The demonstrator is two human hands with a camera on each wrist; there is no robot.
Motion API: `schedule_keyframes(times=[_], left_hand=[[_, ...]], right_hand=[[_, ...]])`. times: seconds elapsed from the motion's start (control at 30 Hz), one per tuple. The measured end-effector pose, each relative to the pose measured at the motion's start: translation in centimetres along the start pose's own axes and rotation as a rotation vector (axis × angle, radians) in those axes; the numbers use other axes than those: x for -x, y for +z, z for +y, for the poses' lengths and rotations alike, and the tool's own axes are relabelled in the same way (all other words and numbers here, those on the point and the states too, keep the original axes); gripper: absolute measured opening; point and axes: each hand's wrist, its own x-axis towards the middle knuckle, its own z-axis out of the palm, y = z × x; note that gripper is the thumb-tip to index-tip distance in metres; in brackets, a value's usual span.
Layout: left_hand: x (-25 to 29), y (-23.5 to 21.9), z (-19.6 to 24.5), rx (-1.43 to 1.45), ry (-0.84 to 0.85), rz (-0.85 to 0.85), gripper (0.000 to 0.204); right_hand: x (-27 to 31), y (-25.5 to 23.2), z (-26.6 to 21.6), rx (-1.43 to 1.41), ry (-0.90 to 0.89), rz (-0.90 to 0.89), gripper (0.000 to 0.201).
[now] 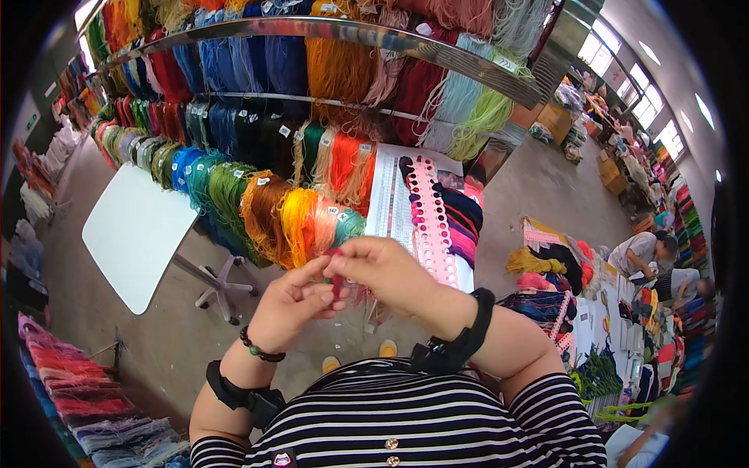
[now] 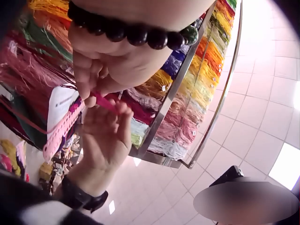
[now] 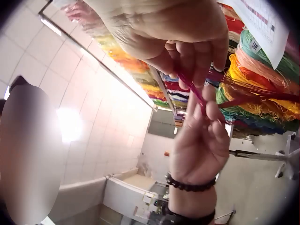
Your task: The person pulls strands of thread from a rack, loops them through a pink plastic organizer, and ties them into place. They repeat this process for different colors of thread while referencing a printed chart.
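Note:
In front of the chest, both hands meet at a short length of magenta thread (image 1: 337, 288). The left hand (image 1: 290, 306), wearing a dark bead bracelet, pinches it between thumb and fingers. From the other side the right hand (image 1: 388, 271) pinches the same thread. In the right wrist view the magenta thread (image 3: 191, 89) runs taut-looking from one hand's fingertips to the other's. Just beyond the hands lies a pink holed strip (image 1: 427, 226) with dark, pink and purple threads looped through it, on a white printed chart (image 1: 385, 183).
Hanks of coloured yarn (image 1: 296, 222) with small white tags hang in rows ahead, below a metal rail (image 1: 312, 28). A white tabletop (image 1: 140, 234) on a wheeled stand is at left. More hanks (image 1: 94, 382) lie lower left. People (image 1: 640, 253) work at a loaded table on the right.

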Motion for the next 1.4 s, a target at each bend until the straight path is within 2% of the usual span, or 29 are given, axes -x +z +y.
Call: schedule_keyframes(times=[0.03, 0.13, 0.2, 0.23, 0.33, 0.6, 0.67, 0.7, 0.8, 0.83, 0.9, 0.93, 1.0, 1.03, 1.07, 1.13, 1.17, 1.2, 1.27, 1.4], left_hand=[[0.3, -0.9, 0.0, -0.011, -0.04, 0.015, 0.045], [1.1, -4.7, -1.0, -0.072, -0.218, -0.011, 0.049], [1.1, -8.7, -4.3, -0.366, -0.181, 0.119, 0.051], [1.1, -8.6, -4.5, -0.511, -0.161, 0.182, 0.052], [1.3, -8.5, -3.0, -0.333, -0.298, 0.279, 0.054], [-0.2, -7.7, -3.1, -0.138, -0.16, 0.274, 0.034], [-0.6, -6.9, -2.7, -0.088, -0.149, 0.234, 0.029], [-0.8, -6.5, -2.4, -0.064, -0.143, 0.213, 0.027], [-1.5, -4.8, -1.4, -0.077, -0.012, 0.108, 0.03], [-1.8, -4.3, -1.3, -0.003, 0.085, -0.025, 0.039], [-1.9, -1.4, -0.3, 0.043, 0.227, -0.261, 0.048], [-1.8, -0.2, 0.2, 0.067, 0.298, -0.378, 0.052], [-1.6, 1.1, 0.3, 0.133, 0.229, -0.539, 0.057], [-1.7, 0.8, 0.3, 0.065, 0.168, -0.581, 0.05], [-1.9, 0.3, 0.1, -0.004, 0.107, -0.62, 0.043], [-2.1, -0.4, -0.3, -0.235, 0.005, -0.484, 0.03], [-2.2, -0.9, -0.7, -0.349, -0.045, -0.411, 0.025], [-2.5, -2.4, -2.1, -0.339, -0.099, -0.359, 0.023], [-3.4, -6.5, -6.8, -0.319, -0.203, -0.255, 0.022], [-2.4, -10.6, -12.5, -0.222, -0.362, 0.055, 0.023]], right_hand=[[0.1, -0.2, -0.3, -0.122, -0.032, 0.026, 0.015], [1.6, -2.5, -2.7, -0.372, 0.057, -0.07, 0.014], [2.6, -3.2, -4.3, -0.326, 0.028, -0.055, 0.014], [2.9, -3.5, -4.8, -0.333, 0.008, -0.081, 0.014], [3.7, -3.4, -5.9, -0.294, -0.044, -0.122, 0.015], [6.7, -2.1, -10.2, -0.195, -0.302, -0.198, 0.02], [7.2, -1.8, -10.9, -0.187, -0.361, -0.223, 0.023], [7.5, -1.3, -11.6, -0.098, -0.344, -0.152, 0.022], [7.5, -0.8, -12.6, -0.133, -0.417, -0.165, 0.023], [7.5, -0.6, -12.6, -0.167, -0.415, -0.197, 0.02], [7.5, 1.5, -12.4, -0.063, -0.249, -0.035, 0.019], [7.1, 2.1, -11.9, 0.002, -0.174, -0.016, 0.019], [6.2, 2.4, -10.3, 0.142, -0.031, -0.048, 0.019], [5.9, 2.2, -9.7, 0.219, 0.036, -0.093, 0.019], [6.1, 1.9, -10.1, 0.24, 0.012, -0.065, 0.019], [6.8, 0.8, -11.2, 0.283, -0.032, -0.016, 0.019], [7.2, -0.2, -11.5, 0.154, -0.08, -0.047, 0.019], [7.7, -0.2, -12.1, 0.086, -0.115, 0.03, 0.019], [8.7, -1.4, -13.7, 0.057, -0.21, -0.039, 0.021], [9.6, -3.0, -15.1, -0.072, -0.48, -0.094, 0.022]])
